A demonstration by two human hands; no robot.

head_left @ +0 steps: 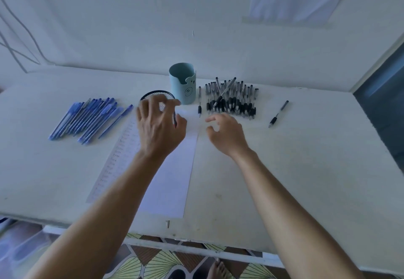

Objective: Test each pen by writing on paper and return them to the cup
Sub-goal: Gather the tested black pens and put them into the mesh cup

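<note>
Head view: our left hand [160,125] hovers, fingers spread, over the mesh cup [157,97]; whether it pinches a pen, we cannot tell. Right hand [225,132] hangs loose and empty beside the black pens [231,103]. We should lift one cleanly, tip toward the paper [175,180].

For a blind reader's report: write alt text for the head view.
A person's left hand reaches over a black mesh cup; the right hand, open and empty, is beside a sheet of paper. Blue pens lie to the left, black pens right of a light-blue cup.
</note>
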